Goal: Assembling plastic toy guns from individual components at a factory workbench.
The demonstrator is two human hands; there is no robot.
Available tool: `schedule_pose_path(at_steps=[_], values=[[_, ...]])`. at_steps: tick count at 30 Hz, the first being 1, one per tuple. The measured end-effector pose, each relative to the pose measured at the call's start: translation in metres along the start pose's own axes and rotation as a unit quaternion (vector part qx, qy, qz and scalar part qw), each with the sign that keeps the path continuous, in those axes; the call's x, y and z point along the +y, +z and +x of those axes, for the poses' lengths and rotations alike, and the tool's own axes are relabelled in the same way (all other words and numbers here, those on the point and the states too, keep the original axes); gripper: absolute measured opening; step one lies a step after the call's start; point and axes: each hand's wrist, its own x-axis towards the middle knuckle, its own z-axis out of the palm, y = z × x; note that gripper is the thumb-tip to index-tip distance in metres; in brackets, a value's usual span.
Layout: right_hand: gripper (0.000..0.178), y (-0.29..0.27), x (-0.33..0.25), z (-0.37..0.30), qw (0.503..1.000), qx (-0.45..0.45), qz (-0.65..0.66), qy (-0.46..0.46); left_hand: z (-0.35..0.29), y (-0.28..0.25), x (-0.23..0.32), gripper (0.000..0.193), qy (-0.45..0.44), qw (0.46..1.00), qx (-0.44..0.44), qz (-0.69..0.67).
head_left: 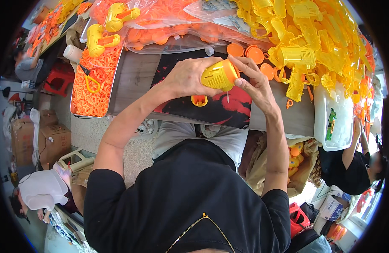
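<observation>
Above the work mat, my left hand [187,79] wraps round a yellow plastic toy housing [217,76], a slotted barrel with a handle, lying on its side. The handle [199,100] points toward me below the left hand. At the barrel's right end sits an orange end cap [233,72]. My right hand [255,86] pinches this cap between thumb and fingers. A thin pale piece [228,97] hangs under the barrel. My left fingertips are partly hidden behind the housing.
Orange rings fill a tray [73,95] at left, with yellow-handled snips [91,79] on top. Orange discs [255,55] lie beyond my right hand, beside piled yellow housing parts [298,57]. A white tub [325,141] holds a green tool [331,124]. Another person [350,168] works at right.
</observation>
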Motion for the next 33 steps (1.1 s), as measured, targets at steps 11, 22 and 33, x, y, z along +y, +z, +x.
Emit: schedule_pose_path(at_steps=[11,22,33], values=[[0.054,0.025,0.005,-0.006,0.994,0.083,0.047,0.045,-0.005,0.005,0.000,0.080,0.017,0.999,0.035,0.007],[0.050,0.042,0.008,-0.012,0.987,0.149,0.047,-0.022,-0.006,0.003,-0.001,0.080,0.021,0.999,0.039,0.003],[0.060,0.052,-0.007,-0.022,0.957,0.219,0.190,0.019,-0.032,-0.001,0.025,0.081,0.120,0.988,-0.058,0.073]])
